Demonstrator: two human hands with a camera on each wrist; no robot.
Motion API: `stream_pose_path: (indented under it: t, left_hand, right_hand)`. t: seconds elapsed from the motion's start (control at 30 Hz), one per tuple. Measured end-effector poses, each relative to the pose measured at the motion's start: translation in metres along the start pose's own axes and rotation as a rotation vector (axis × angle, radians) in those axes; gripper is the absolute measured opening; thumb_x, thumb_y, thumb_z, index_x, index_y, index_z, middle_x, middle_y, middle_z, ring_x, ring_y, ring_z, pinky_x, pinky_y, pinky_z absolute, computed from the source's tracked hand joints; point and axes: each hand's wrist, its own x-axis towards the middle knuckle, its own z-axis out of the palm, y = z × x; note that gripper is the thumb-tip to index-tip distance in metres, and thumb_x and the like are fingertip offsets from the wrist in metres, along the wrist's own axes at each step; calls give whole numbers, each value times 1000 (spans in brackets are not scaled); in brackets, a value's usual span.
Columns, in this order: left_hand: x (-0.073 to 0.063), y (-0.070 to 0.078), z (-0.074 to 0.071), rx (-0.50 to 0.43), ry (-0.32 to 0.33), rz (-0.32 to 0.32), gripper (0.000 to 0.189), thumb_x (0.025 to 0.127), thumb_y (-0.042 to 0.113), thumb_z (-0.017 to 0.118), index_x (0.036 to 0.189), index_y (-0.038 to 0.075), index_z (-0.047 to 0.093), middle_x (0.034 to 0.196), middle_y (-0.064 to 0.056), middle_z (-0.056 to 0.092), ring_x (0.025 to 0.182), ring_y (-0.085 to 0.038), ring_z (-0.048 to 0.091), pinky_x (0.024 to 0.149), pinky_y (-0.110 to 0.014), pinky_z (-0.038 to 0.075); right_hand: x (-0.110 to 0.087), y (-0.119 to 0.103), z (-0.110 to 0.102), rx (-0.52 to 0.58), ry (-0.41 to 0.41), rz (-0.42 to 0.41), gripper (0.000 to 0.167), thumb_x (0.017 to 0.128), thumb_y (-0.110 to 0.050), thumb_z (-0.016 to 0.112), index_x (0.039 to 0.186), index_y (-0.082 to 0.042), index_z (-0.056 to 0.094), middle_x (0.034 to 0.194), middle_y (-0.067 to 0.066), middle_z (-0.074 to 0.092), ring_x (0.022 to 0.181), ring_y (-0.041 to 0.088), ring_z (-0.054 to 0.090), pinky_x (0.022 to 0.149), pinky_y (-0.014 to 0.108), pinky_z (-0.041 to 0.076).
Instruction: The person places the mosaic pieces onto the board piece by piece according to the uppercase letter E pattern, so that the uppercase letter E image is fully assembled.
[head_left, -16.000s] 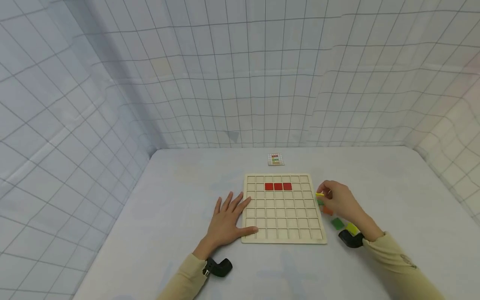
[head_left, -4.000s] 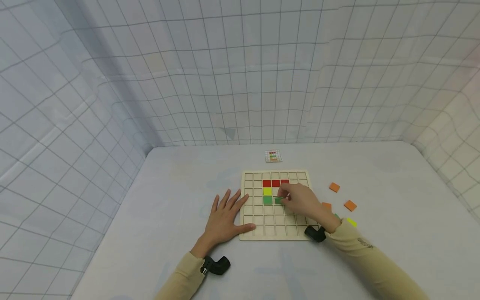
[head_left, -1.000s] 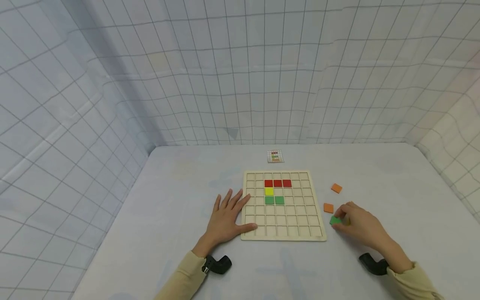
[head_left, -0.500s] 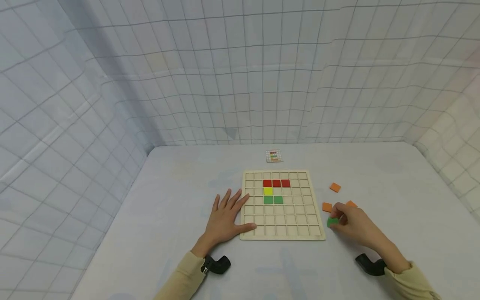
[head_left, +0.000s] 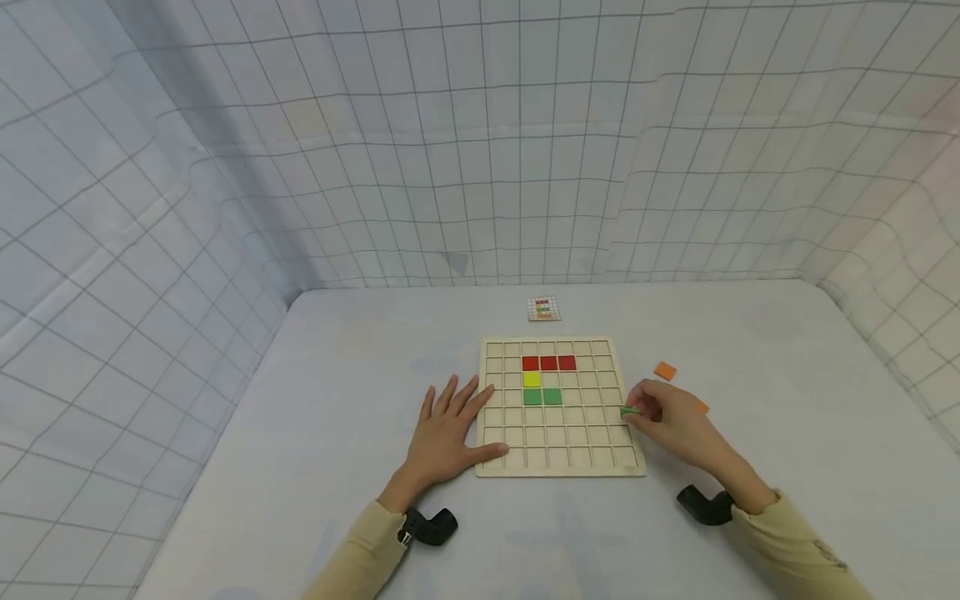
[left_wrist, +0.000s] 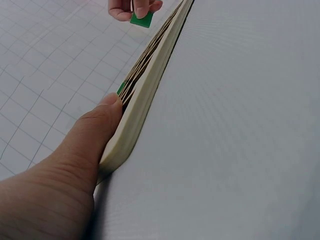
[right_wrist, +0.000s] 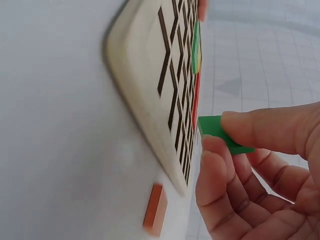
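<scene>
A square cream board (head_left: 558,471) with a grid of recessed cells lies on the table. It bears a row of three red tiles (head_left: 549,363), below them one yellow tile (head_left: 532,379), then two green tiles (head_left: 542,397). My left hand (head_left: 444,446) rests with fingers spread at the board's left edge, its thumb (left_wrist: 95,125) lying over the rim. Over the board's right edge, my right hand (head_left: 675,421) pinches a loose green tile (right_wrist: 220,131) between thumb and fingertips. The tile is tilted and held clear of the board.
Orange tiles lie right of the board: one (head_left: 665,371) beyond my right hand, another (head_left: 701,406) partly behind it. The right wrist view shows an orange tile (right_wrist: 156,210) near the rim. A small printed card (head_left: 543,309) with a coloured grid lies behind the board.
Since the oldest frame, one yellow and two green tiles have come onto the board under the red row. My right hand has just lifted another green tile and carried it leftward; my left hand stays put.
</scene>
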Motion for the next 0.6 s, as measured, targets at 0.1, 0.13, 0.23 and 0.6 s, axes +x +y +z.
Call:
stream_pose_path:
  t: [0.1, 0.13, 0.23, 0.6]
  left_hand:
    - [0, 0, 0, 3, 7, 5, 90, 79, 73, 53, 151, 26, 27, 156, 0, 21, 143, -29, 7, 111, -53, -1]
    - [0, 0, 0, 4, 9, 7, 90, 79, 73, 53, 151, 26, 27, 156, 0, 21, 143, -29, 7, 111, -53, -1]
    - [0, 0, 0, 9, 11, 7, 90, 79, 73, 53, 151, 26, 27, 155, -1, 22, 143, -29, 8, 111, -53, 0]
    - [0, 1, -1, 9, 10, 3, 90, 79, 73, 54, 151, 25, 29, 155, -1, 22, 143, -28, 7, 111, -53, 0]
  right_hand:
    - [13, -3, 7, 37, -39, -1, 17, 81, 3, 72, 86, -10, 60, 75, -6, 54, 66, 9, 52, 57, 23, 46]
    - [17, -3, 10, 43, -51, 2, 17, 81, 3, 71, 86, -10, 61, 76, -5, 55, 67, 10, 52, 59, 24, 46]
    - [28, -4, 17, 59, -88, 6, 15, 82, 3, 69, 87, -9, 63, 78, -5, 58, 70, 11, 54, 61, 25, 48]
    - [57, -10, 34, 18, -116, 37, 8, 83, -2, 70, 86, -9, 66, 79, -4, 61, 70, 13, 55, 63, 29, 47]
